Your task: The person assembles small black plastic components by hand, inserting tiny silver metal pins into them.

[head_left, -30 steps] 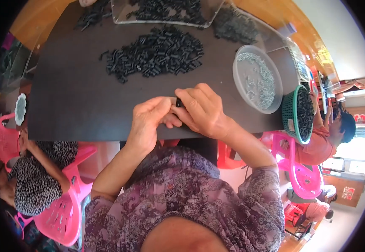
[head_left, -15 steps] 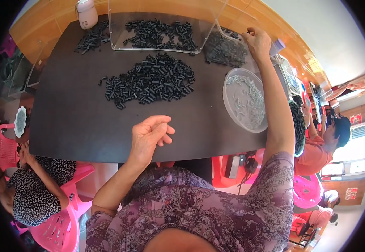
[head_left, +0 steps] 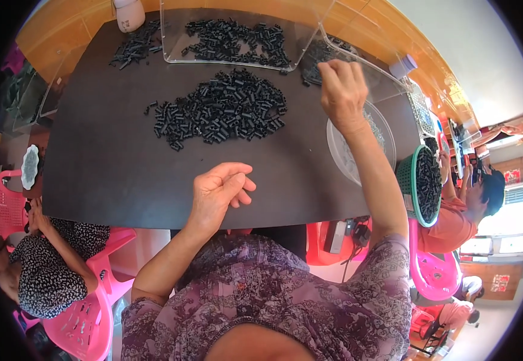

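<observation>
My left hand (head_left: pixel 222 191) hovers over the near edge of the dark table, fingers curled and thumb pressed to them; anything inside is hidden. My right hand (head_left: pixel 344 93), slightly blurred, is closed in the air between a clear bin and a round clear bowl (head_left: pixel 341 153) of small pale, translucent pieces. Its fingertips are turned out of sight, so what they hold cannot be made out. A heap of short black tubes (head_left: pixel 225 108) lies on the table in front of my left hand. Dark pieces fill part of the clear bin (head_left: pixel 387 78) beyond my right hand.
A large clear box (head_left: pixel 174 36) with more black tubes stands at the back, a pink-white jar (head_left: pixel 130 16) and loose dark pieces (head_left: pixel 135 47) left of it. On the right is a green basket (head_left: pixel 412 192) of black parts. Other people sit at both sides.
My right hand has come back from the far bin, moving left and nearer to me, its forearm now crossing the round bowl. My left hand stays nearly where it was.
</observation>
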Demonstrator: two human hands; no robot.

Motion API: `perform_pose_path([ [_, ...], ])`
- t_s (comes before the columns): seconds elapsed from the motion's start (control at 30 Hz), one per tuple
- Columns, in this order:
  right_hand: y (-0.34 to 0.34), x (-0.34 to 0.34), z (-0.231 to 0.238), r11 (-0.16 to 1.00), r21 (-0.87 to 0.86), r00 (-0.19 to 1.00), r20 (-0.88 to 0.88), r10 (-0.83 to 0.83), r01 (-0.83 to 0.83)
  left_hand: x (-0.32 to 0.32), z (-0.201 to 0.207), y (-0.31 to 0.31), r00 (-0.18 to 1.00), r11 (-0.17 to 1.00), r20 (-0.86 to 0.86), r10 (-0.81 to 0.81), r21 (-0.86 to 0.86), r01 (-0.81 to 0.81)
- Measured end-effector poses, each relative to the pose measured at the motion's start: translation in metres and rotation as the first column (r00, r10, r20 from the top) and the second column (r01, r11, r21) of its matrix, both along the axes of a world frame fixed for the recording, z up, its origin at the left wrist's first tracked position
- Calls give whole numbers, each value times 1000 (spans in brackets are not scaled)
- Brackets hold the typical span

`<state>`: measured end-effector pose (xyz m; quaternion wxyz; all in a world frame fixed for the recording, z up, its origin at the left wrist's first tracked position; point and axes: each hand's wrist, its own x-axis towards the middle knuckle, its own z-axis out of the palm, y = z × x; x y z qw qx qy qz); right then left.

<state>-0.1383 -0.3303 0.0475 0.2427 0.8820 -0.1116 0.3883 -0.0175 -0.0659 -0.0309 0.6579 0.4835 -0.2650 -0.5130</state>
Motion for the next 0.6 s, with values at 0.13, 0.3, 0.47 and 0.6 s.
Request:
perform_pose_path([
  [0.13, -21, 5, -44, 948, 183, 938, -283, -202, 260, 0, -2, 0, 1000, 1000, 11, 3, -21, -3],
  [0.3, -46, 17, -69, 893, 109, 811, -476, -340, 438, 1, -4, 1, 1000, 999, -10, -4, -50, 3],
  [0.47, -45, 17, -75, 893, 155, 828, -467, -311, 423, 2, -5, 1, 1000, 998, -23, -9, -63, 8],
  [0.6, -13, 11, -61, 848, 425, 930, -314, -190, 317, 4, -4, 2, 999, 998, -42, -23, -52, 21],
])
